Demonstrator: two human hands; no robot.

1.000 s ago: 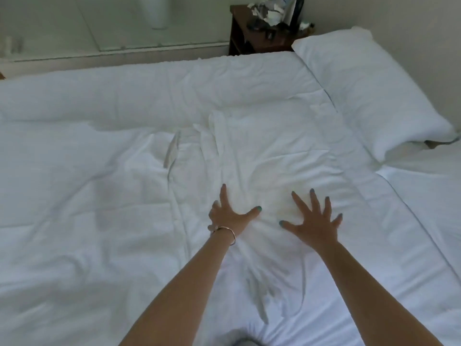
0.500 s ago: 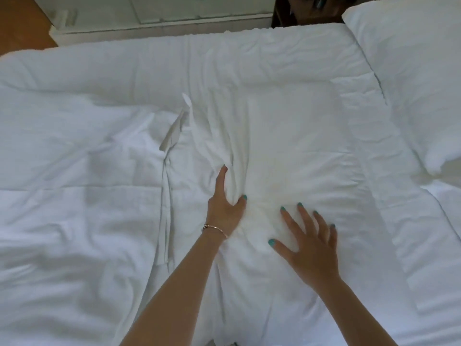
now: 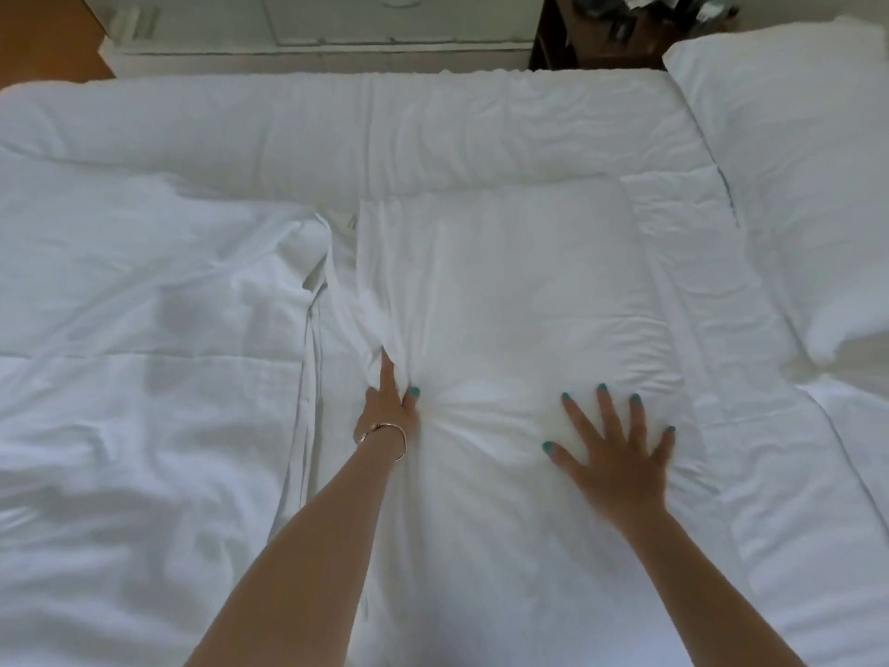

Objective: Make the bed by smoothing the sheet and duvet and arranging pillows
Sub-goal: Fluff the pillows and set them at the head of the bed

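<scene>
Since half a second before, the left hand (image 3: 387,409) had gathered more cloth, pinching a fold of the duvet (image 3: 505,291) mid-bed. The right hand (image 3: 613,450) lay flat, fingers spread wide, on it. Smoothing looked partly done: creases remained left. 1 pillow (image 3: 798,175), top right, was cut off; the sheet was indistinguishable.
</scene>
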